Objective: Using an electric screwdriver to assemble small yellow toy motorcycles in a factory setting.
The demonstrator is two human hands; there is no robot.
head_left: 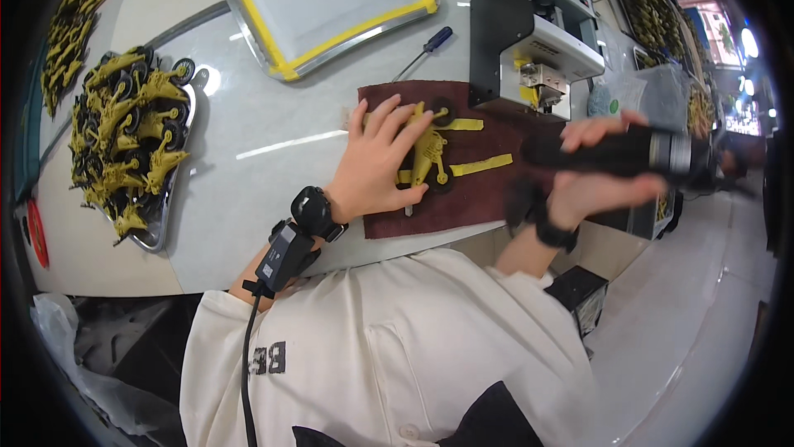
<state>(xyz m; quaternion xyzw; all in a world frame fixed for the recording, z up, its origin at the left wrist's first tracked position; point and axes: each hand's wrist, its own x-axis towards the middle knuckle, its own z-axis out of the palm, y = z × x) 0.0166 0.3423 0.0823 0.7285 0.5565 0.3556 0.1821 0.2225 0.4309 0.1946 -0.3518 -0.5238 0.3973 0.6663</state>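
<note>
A yellow toy motorcycle [428,153] with black wheels lies on its side on a dark red cloth [488,186]. My left hand [376,159] steadies it against the cloth, fingertips on its upper part and thumb by its lower end. Off to the right, my right hand [589,191] is wrapped round a thick black cylindrical power screwdriver [633,151] with a silvery band. Motion blurs the tool, and its tip cannot be made out. Two yellow strips [482,165] lie on the cloth beside the motorcycle.
At left, a metal tray [184,149] is heaped with similar yellow motorcycles. A yellow-taped framed panel [322,9] lies at the back, near a blue-handled screwdriver [426,50]. The black-and-white machine [529,46] stands behind the cloth's right side, beside a clear plastic bag [653,91].
</note>
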